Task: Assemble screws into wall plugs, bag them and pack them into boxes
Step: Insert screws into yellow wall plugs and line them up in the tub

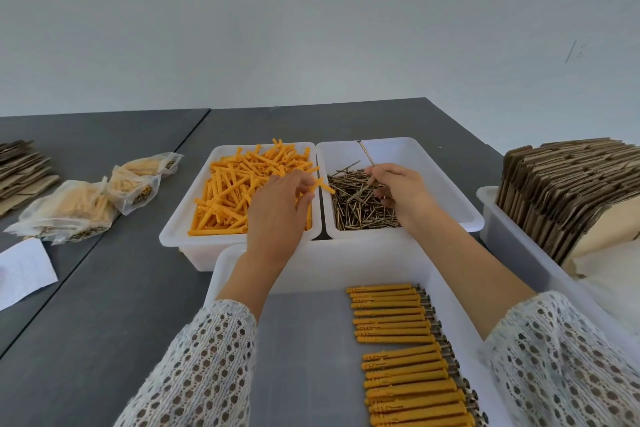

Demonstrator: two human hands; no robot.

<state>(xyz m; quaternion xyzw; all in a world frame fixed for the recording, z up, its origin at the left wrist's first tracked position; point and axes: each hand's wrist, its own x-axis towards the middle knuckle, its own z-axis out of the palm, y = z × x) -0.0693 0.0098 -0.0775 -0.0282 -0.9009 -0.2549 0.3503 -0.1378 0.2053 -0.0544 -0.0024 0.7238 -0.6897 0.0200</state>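
While left grip (277, 208) pinches a plug (322, 186) — pointing right — right grip (394, 187) pinches an upright-tilted screw (367, 154).

I see both my forearms stretched forward, lace sleeves at the elbows. My left hand (277, 208) pinches with curled fingers; my right hand (398, 189) curls downward, fingertips pinching too.

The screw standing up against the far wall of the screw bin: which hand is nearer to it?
Right. The right hand is inside the screw bin, just below the upright screw, pinching another screw. The left hand is over the plug bin, holding an orange plug.
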